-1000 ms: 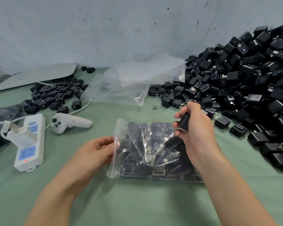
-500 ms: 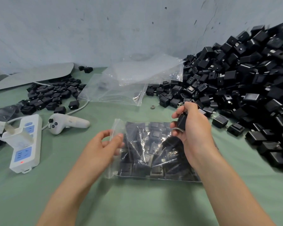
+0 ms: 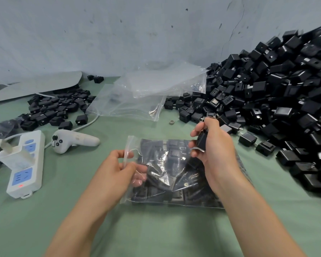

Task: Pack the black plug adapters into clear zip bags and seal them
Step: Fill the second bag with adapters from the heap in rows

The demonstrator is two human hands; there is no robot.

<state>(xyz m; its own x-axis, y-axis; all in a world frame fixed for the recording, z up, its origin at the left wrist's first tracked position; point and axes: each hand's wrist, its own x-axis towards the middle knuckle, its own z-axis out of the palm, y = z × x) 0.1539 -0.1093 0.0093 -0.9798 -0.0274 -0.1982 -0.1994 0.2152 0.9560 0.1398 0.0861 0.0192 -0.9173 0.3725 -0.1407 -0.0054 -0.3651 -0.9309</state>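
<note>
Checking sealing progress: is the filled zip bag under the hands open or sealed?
Open: left hand pinches the mouth of the zip bag, fingertips inside; right hand holds an adapter outside it.

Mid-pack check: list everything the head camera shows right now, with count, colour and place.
filled zip bag: one, clear, packed with black adapters, table centre, mouth to the left
held adapter: one, black, above the bag's far edge
adapter heap: many, black, right side against the wall
small adapter pile: many, black, far left
stray adapters: two, black, by the wall
empty zip bags: at least two, clear, behind the filled one
power strip: one, white and blue, left
controller: one, white, beside the strip
small ring: one, grey, near the empty bags
table cover: one, green
left hand: pinches the bag's mouth
right hand: grips the held adapter
</note>
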